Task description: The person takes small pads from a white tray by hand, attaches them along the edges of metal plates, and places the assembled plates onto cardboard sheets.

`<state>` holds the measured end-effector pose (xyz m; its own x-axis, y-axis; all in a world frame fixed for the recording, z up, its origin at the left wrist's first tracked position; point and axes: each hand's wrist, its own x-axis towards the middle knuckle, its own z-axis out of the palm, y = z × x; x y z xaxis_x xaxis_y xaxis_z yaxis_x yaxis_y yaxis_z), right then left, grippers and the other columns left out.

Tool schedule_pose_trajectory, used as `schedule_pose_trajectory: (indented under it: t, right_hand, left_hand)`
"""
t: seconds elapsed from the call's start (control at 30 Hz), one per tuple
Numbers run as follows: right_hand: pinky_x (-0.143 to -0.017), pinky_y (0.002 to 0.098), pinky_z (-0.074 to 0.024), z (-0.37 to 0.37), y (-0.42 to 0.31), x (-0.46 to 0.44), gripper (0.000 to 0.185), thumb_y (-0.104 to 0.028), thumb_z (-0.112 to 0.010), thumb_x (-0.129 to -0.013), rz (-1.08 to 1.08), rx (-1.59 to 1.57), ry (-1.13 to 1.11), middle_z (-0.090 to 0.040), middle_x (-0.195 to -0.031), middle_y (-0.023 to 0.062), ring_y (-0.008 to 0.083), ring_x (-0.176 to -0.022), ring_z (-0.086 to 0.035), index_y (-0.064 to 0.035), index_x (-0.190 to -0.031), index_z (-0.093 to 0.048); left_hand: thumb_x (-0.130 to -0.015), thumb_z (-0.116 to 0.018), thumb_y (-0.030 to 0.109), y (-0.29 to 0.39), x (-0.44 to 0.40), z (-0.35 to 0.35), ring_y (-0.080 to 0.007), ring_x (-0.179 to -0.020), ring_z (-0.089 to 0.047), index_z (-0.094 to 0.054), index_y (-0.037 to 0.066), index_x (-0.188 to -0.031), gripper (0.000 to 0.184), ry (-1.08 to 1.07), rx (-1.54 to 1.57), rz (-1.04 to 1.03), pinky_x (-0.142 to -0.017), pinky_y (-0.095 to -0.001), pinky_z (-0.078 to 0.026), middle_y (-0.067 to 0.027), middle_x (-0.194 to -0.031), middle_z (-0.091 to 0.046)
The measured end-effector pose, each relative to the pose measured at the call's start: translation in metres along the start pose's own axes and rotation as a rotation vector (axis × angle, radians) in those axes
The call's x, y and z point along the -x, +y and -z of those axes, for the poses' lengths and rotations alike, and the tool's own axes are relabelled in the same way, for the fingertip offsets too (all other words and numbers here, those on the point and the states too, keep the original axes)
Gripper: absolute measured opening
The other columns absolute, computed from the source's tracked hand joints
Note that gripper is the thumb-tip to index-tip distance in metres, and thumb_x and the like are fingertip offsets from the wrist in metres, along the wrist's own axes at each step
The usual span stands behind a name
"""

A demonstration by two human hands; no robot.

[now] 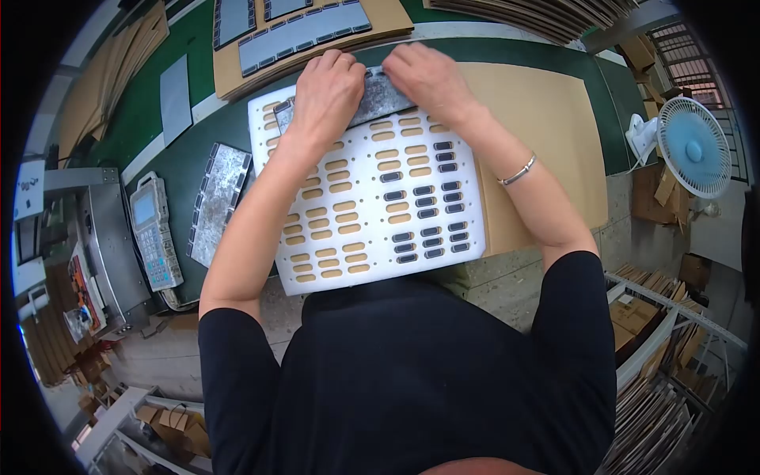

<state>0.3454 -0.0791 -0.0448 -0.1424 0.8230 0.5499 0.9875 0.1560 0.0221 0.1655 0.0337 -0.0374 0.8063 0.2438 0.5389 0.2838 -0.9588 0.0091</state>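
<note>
Metal plate, one, dark and mottled: lying aslant over the far edge of the white tray, under both hands.

Left hand: over the plate, fingers bent and drawn together at its far edge; from here I cannot tell whether they pinch anything.

Right hand: at the plate's right end, fingers curled close together; their grip, if any, is hidden. Bracelet, one, on this wrist.

White tray, one, with rows of oval slots; small black pieces sit in many slots of its right half, while the left half shows bare slots.

Cardboard sheet, one, plain brown, to the right of the tray, on the green worktop.

Second metal plate, one, left of the tray, black pieces along its long edges.

Keypad device, one, with screen, at the worktop's left end.

Grey panels, several, black-edged, on cardboard beyond the hands.

Fan, one, blue and white, far right.
</note>
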Motion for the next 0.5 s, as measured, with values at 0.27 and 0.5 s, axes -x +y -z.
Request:
schedule_pose_trajectory:
  t: [0.27, 0.5]
  right_hand:
    - [-0.079, 0.0372, -0.0574, -0.0086, 0.0022, 0.0031, 0.014, -0.015, -0.073, -0.089, -0.063, -0.224, 0.078, -0.065, -0.096, 0.0043, 0.0251, -0.096, -0.064, -0.0083, -0.101, -0.07]
    - [-0.079, 0.0377, -0.0577, -0.0114, -0.0014, -0.0007, 0.012, -0.013, -0.072, -0.089, -0.083, -0.18, 0.068, -0.066, -0.097, 0.0055, 0.0256, -0.095, -0.065, -0.0073, -0.1, -0.07]
  left_hand:
    - [-0.089, -0.074, 0.018, -0.0067, 0.0022, -0.001, -0.0263, -0.108, -0.063, -0.078, 0.004, -0.101, 0.019, -0.038, 0.166, 0.16, -0.092, -0.0391, -0.053, -0.0069, -0.102, -0.074]
    - [-0.09, -0.072, 0.018, -0.0062, 0.0027, -0.004, -0.0272, -0.107, -0.063, -0.079, 0.004, -0.098, 0.017, -0.039, 0.153, 0.17, -0.094, -0.0403, -0.051, -0.0073, -0.099, -0.074]
